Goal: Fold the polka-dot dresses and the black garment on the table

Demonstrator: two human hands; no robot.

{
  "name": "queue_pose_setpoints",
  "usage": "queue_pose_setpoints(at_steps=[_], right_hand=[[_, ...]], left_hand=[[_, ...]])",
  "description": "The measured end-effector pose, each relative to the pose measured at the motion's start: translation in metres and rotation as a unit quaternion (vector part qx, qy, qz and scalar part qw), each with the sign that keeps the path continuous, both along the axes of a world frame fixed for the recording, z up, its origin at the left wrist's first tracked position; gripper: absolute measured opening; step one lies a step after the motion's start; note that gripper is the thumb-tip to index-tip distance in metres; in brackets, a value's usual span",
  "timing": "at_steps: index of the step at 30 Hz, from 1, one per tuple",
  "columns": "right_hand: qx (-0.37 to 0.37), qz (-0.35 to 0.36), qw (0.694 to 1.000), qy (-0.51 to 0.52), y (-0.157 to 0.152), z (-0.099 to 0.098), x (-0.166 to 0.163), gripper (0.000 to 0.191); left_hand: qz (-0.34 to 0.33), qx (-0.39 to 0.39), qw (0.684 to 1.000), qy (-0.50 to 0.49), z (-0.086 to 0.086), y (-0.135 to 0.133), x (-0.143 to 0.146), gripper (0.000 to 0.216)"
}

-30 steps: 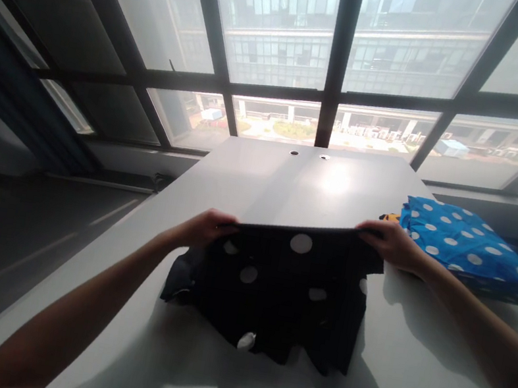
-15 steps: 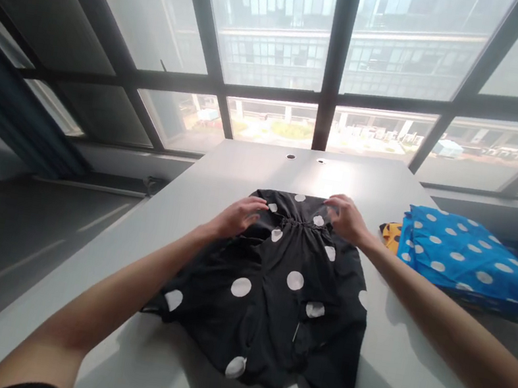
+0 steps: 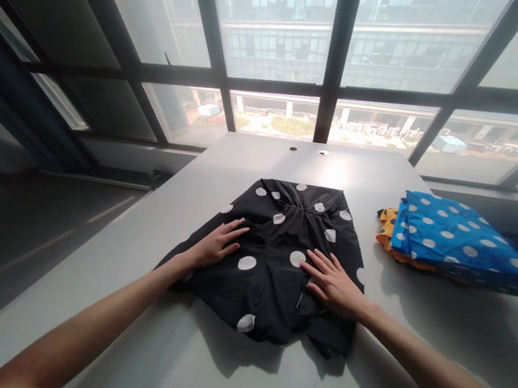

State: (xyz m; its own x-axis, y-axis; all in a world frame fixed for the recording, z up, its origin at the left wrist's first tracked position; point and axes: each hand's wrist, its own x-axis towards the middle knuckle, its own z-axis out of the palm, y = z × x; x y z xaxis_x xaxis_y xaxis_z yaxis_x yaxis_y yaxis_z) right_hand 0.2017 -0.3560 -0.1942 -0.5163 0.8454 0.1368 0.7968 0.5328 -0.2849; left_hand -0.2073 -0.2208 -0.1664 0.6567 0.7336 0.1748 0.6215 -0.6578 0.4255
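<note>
A black garment with white polka dots [image 3: 281, 238] lies spread on the white table [image 3: 188, 369], its gathered part toward the window. Creases run down its middle. My left hand [image 3: 214, 244] rests on the garment's left side, fingers stretched out and apart. On the right part, my right hand [image 3: 332, 284] lies flat with spread fingers, its fingertips by a large white dot. Neither hand grips the cloth. The exact kind of garment I cannot tell.
Folded blue cloth with white dots [image 3: 462, 236] lies at the table's right side, on top of yellow-orange cloth with black dots [image 3: 386, 233]. Two round holes pierce the table's far end. Large framed windows [image 3: 279, 23] stand beyond, and a dark curtain [image 3: 22, 85] hangs at left.
Both hands have come down from the garment's far edge toward me and now lie flat on it. The garment's far left and right parts look more spread out.
</note>
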Motion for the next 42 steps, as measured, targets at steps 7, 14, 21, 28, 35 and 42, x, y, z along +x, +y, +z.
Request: queue_pose_setpoints(at_steps=[7,14,21,28,35,42], right_hand=[[-0.009,0.107,0.994,0.027,-0.037,0.036,-0.025,0.075],[-0.017,0.180,0.981,0.071,-0.046,0.036,-0.067,0.041],[-0.105,0.013,0.944,0.313,-0.014,0.042,-0.062,0.016],[-0.127,-0.274,0.743,0.598,0.062,0.035,-0.028,0.041],[-0.170,-0.337,0.680,0.629,0.075,0.002,-0.010,0.028],[-0.219,-0.314,0.673,0.633,0.073,-0.003,-0.005,0.030]], left_hand=[[-0.073,-0.141,0.986,-0.057,0.051,-0.051,-0.029,0.044],[-0.137,-0.137,0.981,0.006,0.046,-0.102,-0.012,0.038],[0.030,-0.088,0.987,-0.131,0.075,-0.069,0.008,0.030],[0.087,0.082,0.971,-0.207,0.076,-0.020,0.039,0.026],[0.070,0.083,0.981,-0.158,0.032,-0.037,0.029,0.021],[0.205,-0.033,0.968,-0.144,0.001,-0.039,0.019,0.088]])
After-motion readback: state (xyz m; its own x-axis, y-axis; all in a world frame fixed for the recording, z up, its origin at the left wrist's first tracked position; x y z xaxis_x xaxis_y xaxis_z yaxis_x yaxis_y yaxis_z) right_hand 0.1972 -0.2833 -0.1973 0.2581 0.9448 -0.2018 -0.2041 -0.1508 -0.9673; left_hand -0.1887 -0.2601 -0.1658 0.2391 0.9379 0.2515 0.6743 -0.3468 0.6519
